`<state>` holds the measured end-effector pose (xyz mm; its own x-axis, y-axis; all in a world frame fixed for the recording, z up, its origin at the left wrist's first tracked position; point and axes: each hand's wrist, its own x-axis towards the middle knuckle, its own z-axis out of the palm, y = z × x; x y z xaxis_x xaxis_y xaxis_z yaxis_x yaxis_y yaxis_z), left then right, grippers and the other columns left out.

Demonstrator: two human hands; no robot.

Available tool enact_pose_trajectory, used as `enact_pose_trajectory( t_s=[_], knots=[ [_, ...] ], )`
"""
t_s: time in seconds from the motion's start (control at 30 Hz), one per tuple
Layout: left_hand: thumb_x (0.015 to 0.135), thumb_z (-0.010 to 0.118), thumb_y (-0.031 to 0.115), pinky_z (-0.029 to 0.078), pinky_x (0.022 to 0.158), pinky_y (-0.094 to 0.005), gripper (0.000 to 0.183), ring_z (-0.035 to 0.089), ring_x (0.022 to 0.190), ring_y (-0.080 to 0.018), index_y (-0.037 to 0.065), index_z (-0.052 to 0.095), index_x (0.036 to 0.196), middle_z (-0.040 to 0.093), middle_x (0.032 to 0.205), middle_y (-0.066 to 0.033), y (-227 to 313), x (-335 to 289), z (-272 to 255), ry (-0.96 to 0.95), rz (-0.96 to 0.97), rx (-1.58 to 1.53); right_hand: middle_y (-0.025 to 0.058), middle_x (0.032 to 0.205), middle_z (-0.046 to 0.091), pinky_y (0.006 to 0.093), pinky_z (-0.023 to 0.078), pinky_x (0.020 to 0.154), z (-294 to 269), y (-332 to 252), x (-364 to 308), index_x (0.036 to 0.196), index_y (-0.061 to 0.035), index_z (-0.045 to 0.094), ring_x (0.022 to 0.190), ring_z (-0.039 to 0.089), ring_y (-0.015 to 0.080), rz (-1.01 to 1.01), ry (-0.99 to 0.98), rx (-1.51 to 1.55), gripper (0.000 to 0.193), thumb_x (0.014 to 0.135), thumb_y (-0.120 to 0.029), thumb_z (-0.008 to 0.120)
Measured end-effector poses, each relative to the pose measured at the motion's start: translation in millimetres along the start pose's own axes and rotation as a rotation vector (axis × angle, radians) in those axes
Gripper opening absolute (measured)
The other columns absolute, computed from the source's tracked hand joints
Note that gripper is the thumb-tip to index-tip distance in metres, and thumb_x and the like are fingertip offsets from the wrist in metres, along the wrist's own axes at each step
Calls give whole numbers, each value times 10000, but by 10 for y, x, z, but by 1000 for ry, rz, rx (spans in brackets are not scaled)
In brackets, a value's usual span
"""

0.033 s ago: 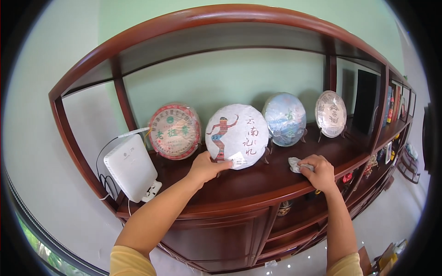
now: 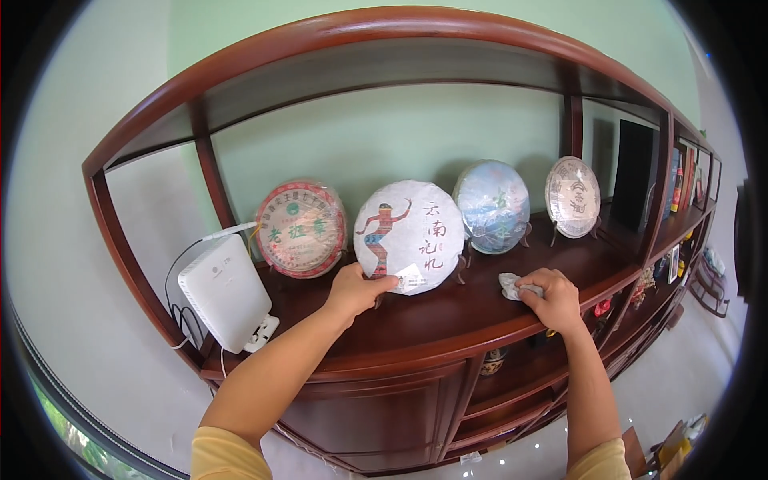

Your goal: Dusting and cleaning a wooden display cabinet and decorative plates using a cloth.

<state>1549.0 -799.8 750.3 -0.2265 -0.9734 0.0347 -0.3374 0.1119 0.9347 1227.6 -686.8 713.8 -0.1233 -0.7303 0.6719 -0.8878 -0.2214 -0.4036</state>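
Note:
My left hand (image 2: pixel 357 290) grips the lower left edge of a round tea cake (image 2: pixel 408 228) in white paper with a printed dancing figure. Its thumb lies across the front; the other fingers are partly hidden. The cake stands upright on the dark red wooden shelf (image 2: pixel 416 336), at a small dark stand. To the right, my right hand (image 2: pixel 554 298) is closed round a crumpled pale grey cloth (image 2: pixel 510 285) near the shelf's front edge. Other wrapped tea cakes stand upright on either side: a red-rimmed one (image 2: pixel 301 232) at left, a blue one (image 2: pixel 491 208) and a beige one (image 2: pixel 573 198) at right.
A white router (image 2: pixel 226 292) with cables and a white power strip (image 2: pixel 262 332) occupies the shelf's left end. At the right end stands a black panel (image 2: pixel 636 168). Lower compartments hold a patterned jar (image 2: pixel 494 362) and other small ornaments. A curved top rail (image 2: pixel 384 24) arches above.

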Motion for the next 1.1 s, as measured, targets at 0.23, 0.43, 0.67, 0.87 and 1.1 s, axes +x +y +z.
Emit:
enact_pose_trajectory(
  t_s=[0.23, 0.43, 0.67, 0.87, 1.1],
  knots=[
    [730, 763, 103, 387, 452, -250, 205, 499, 529, -93, 3, 644, 864, 613, 728, -42, -64, 209, 102, 99, 81, -136, 4, 872, 662, 362, 485, 750, 25, 39, -34, 844, -158, 714, 837, 598, 243, 1, 17, -11, 121, 737, -203, 680],
    [740, 756, 104, 375, 435, -245, 183, 485, 507, -96, 11, 645, 852, 611, 722, -39, -75, 455, 65, 191, 64, -122, 3, 858, 657, 369, 491, 741, 5, 43, -34, 834, -165, 711, 830, 598, 246, -3, 18, -11, 112, 735, -208, 682],
    [765, 738, 152, 458, 568, -246, 212, 564, 693, -120, 14, 609, 864, 607, 824, -55, -219, 671, -49, 225, 68, 25, 12, 854, 658, 377, 501, 733, -5, 54, -35, 822, -168, 709, 822, 608, 250, -32, 44, -7, 104, 734, -213, 676],
    [712, 752, 164, 441, 811, -374, 332, 538, 868, -242, 45, 542, 941, 534, 963, -102, -140, 251, 474, 134, 320, 140, 11, 850, 659, 376, 503, 718, 22, 96, -18, 807, -178, 712, 810, 609, 250, -22, 56, -35, 99, 727, -212, 664],
    [760, 706, 216, 446, 843, -433, 337, 531, 985, -361, 38, 560, 1007, 526, 1069, -167, -133, 471, 521, 221, 522, 778, 7, 847, 659, 378, 498, 721, -6, 48, -47, 810, -181, 716, 805, 605, 246, -10, 44, -31, 103, 730, -208, 657]
  ],
)
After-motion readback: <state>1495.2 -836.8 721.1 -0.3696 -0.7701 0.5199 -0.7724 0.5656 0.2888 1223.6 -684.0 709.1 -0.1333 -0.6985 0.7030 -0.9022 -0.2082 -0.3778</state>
